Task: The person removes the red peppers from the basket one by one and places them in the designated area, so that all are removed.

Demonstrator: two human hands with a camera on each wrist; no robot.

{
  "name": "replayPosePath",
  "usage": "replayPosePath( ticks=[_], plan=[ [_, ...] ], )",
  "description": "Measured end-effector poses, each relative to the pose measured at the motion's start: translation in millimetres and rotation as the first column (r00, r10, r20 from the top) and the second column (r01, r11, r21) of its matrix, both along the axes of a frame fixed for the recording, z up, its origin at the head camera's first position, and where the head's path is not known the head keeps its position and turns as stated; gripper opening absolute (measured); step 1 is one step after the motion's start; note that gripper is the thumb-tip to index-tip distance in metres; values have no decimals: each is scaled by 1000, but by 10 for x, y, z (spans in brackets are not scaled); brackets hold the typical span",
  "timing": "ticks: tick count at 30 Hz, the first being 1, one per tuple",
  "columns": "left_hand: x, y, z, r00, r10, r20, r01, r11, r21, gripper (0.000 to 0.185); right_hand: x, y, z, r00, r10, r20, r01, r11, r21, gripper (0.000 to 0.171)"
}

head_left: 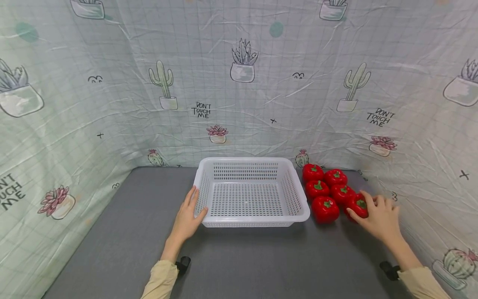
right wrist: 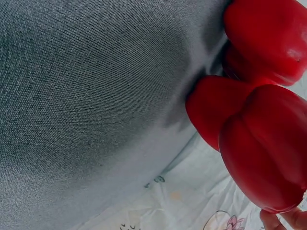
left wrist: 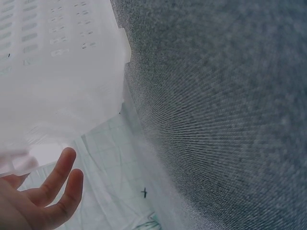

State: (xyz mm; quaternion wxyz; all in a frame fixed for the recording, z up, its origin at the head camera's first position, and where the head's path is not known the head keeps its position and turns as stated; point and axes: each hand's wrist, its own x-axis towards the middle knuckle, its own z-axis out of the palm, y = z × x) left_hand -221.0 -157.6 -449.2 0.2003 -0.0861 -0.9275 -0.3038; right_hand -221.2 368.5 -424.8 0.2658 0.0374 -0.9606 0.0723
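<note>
Reaching out on both sides now: nearest us, two beige sleeves come in from the bottom edge, and the hands are spread wide apart on the grey table (head_left: pixel 112 232). The left hand (head_left: pixel 188 218) lies flat against the near-left corner of the white basket (head_left: pixel 251 222), fingers straight and relaxed along its perforated wall, thumb on the front wall near the corner; the left wrist view confirms loose, uncurled fingers beside the white plastic. It looks to be steadying the basket rather than lifting it. The basket itself holds nothing.

Over on the other side, the right hand (head_left: pixel 379 216) has its fingers draped over the nearest red pepper (head_left: pixel 357 206), the one at the near-right of the cluster. Fingers are curling round it, though whether the grip is firm I cannot tell; the right wrist view shows only fingertips under red skin.

Just beyond, five more red peppers (head_left: pixel 328 189) sit packed together, touching, immediately right of the basket, with the cactus-print cloth (head_left: pixel 242 83) behind.

My read: this is the first pick. The next move calls for closing on that pepper, lifting it clear of its neighbours without rolling them, and carrying it left over the basket's rim.
</note>
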Motion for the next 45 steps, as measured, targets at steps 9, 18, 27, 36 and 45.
replayPosePath(
  ticks=[9, 18, 27, 36, 45],
  plan=[
    [-9, 3, -2, 1000, -4, -5, 4, 1000, 3, 66, -35, -10, -86, 994, 3, 108, -5, 1000, 14, 62],
    [-6, 3, -5, 1000, -3, 1, 3, 1000, 1, 66, -64, -20, -190, 986, 30, 163, -37, 999, 39, 59],
    [-4, 0, -17, 1000, -7, -3, 7, 1000, -4, 67, -54, -47, -249, 970, 14, 242, -27, 998, 48, 63],
    [5, 1, -7, 1000, -2, -11, 2, 1000, -2, 66, -31, -39, -262, 952, 64, 298, -82, 995, 48, 75],
    [-1, 10, 1, 1000, -7, -3, 7, 1000, 5, 65, -21, -19, -282, 959, 109, 262, -126, 991, 47, 78]
  ],
)
